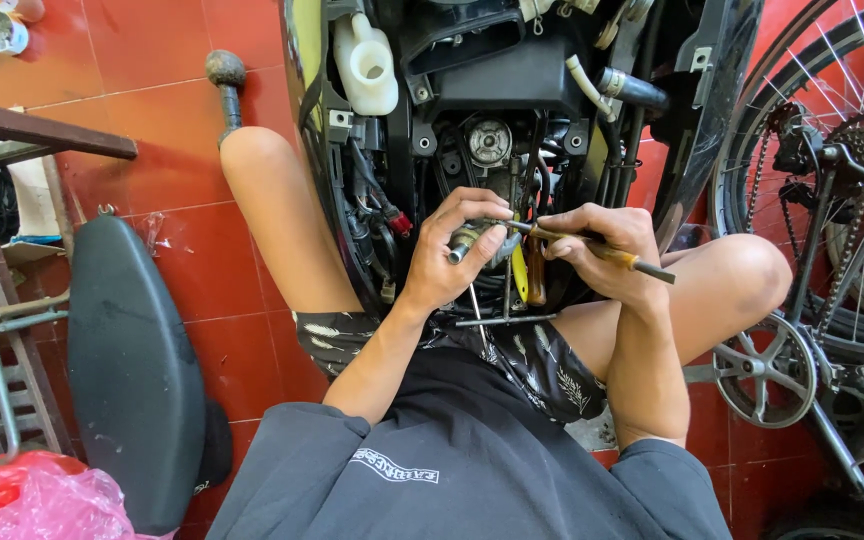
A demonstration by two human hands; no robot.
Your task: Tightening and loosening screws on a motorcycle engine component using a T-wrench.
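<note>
Pinching small metal part (467,240) in left hand (452,255) grip, tool (592,248) alongside

1. The left hand (457,250) closes round a small metal cylindrical part (464,243), its end poking out below the thumb.
2. The right hand (602,245) pinches a wooden-handled tool (592,247), whose tip meets the part at the left grip.
3. Just beyond both grips sits the opened scooter engine bay (492,120).
4. Below the grips, a T-shaped wrench (505,318) rests across the lap.
5. Well right of the right grip stands a bicycle wheel (842,170).
</note>
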